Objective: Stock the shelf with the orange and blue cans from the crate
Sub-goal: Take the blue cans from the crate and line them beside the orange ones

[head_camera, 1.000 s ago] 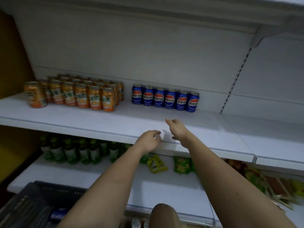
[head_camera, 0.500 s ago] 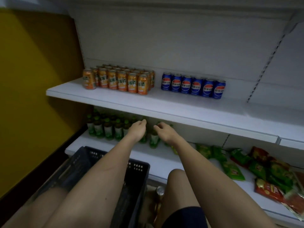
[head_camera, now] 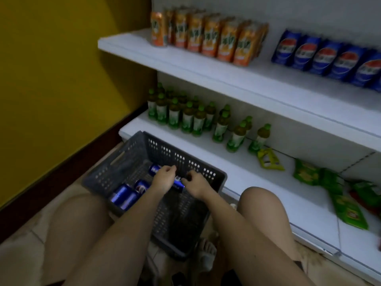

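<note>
Both our hands reach into the dark grey perforated crate at lower centre of the frame. Our left hand has its fingers curled down over a blue can near the crate's far wall; whether they actually grip it we cannot tell. Our right hand curls its fingers beside a second blue can that lies between the two hands, its long axis slanting toward the lower right; a firm hold is not clear there either. Three more blue cans lie on their sides at the crate's left, axes running from lower left to upper right, silver tops showing. On the upper shelf, orange cans stand upright in rows at upper centre, with a row of upright blue cans at upper right. Green-capped bottles stand on the lower shelf, beside green snack packets.
</note>
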Action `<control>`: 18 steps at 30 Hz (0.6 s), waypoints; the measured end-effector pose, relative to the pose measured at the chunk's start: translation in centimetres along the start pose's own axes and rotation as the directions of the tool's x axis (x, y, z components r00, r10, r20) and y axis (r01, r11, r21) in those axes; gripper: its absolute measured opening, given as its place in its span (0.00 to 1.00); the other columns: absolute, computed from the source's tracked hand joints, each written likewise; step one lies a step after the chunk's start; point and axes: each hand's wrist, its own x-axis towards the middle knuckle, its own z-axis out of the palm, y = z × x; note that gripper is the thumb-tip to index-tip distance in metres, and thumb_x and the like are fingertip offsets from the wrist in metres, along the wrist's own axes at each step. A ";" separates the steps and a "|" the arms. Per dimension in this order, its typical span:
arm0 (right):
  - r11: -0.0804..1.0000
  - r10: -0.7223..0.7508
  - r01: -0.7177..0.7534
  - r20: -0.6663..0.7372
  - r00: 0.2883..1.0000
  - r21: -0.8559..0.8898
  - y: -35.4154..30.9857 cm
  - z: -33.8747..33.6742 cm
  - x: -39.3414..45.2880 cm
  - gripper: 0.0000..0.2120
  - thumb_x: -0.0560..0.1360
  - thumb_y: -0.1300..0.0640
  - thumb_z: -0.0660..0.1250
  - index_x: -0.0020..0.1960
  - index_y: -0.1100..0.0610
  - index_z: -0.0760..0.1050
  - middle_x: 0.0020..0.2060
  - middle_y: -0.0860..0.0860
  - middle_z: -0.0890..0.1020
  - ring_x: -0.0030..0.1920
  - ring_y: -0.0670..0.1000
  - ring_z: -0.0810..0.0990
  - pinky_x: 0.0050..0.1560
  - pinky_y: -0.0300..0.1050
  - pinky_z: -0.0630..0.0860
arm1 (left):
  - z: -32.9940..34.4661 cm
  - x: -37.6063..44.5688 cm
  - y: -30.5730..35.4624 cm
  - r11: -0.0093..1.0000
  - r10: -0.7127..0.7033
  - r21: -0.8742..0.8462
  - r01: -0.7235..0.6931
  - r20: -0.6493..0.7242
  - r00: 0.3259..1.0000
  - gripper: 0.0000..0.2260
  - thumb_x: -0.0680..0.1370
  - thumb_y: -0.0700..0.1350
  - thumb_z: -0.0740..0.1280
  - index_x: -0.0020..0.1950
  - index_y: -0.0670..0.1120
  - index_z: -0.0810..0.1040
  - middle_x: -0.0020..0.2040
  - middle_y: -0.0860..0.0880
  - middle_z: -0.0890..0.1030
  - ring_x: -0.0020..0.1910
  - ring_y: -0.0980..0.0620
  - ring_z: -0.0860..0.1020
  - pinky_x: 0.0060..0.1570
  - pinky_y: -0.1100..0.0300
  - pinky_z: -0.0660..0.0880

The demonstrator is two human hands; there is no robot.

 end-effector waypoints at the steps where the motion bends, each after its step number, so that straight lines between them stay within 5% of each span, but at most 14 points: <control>1: 1.000 0.021 -0.021 0.026 0.999 0.006 1.1 2.0 0.9 0.17 0.78 0.50 0.64 0.61 0.60 0.74 0.58 0.62 0.78 0.58 0.62 0.78 0.58 0.50 0.74 | 0.5 0.9 -1.7 0.999 -0.050 0.001 0.050 0.004 0.999 0.12 0.82 0.47 0.60 0.51 0.40 0.78 0.53 0.37 0.80 0.56 0.39 0.78 0.54 0.52 0.72; 4: 0.992 0.118 -0.123 0.155 0.981 0.019 5.0 7.9 3.1 0.18 0.76 0.52 0.64 0.61 0.60 0.75 0.56 0.62 0.81 0.58 0.62 0.80 0.60 0.51 0.76 | 2.1 3.5 -6.6 0.982 -0.190 -0.004 0.191 0.061 0.980 0.07 0.81 0.42 0.62 0.48 0.42 0.78 0.56 0.37 0.80 0.54 0.42 0.78 0.57 0.52 0.73; 7: 0.985 0.175 -0.172 0.245 0.954 -0.030 7.8 12.2 6.0 0.25 0.72 0.49 0.61 0.66 0.57 0.72 0.63 0.61 0.77 0.62 0.61 0.77 0.65 0.50 0.73 | 3.5 6.2 -10.6 0.939 -0.322 -0.099 0.329 0.085 0.943 0.10 0.81 0.40 0.61 0.60 0.40 0.78 0.59 0.41 0.80 0.55 0.44 0.77 0.52 0.58 0.71; 14: 0.970 0.073 -0.043 0.120 0.990 -0.238 7.1 13.2 16.4 0.29 0.78 0.54 0.63 0.76 0.58 0.59 0.75 0.58 0.61 0.73 0.61 0.62 0.73 0.54 0.63 | 6.2 15.3 -14.2 0.868 -0.434 -0.265 0.419 0.003 0.901 0.14 0.78 0.40 0.61 0.61 0.41 0.79 0.57 0.41 0.82 0.54 0.42 0.80 0.59 0.51 0.76; 18: 0.901 0.057 -0.028 0.054 0.997 -0.433 8.8 14.4 21.8 0.32 0.80 0.59 0.61 0.79 0.56 0.51 0.78 0.54 0.55 0.76 0.58 0.55 0.74 0.59 0.58 | 7.5 19.8 -15.2 0.821 -0.503 -0.322 0.471 -0.020 0.864 0.13 0.82 0.44 0.62 0.64 0.42 0.76 0.53 0.45 0.78 0.48 0.47 0.76 0.46 0.60 0.70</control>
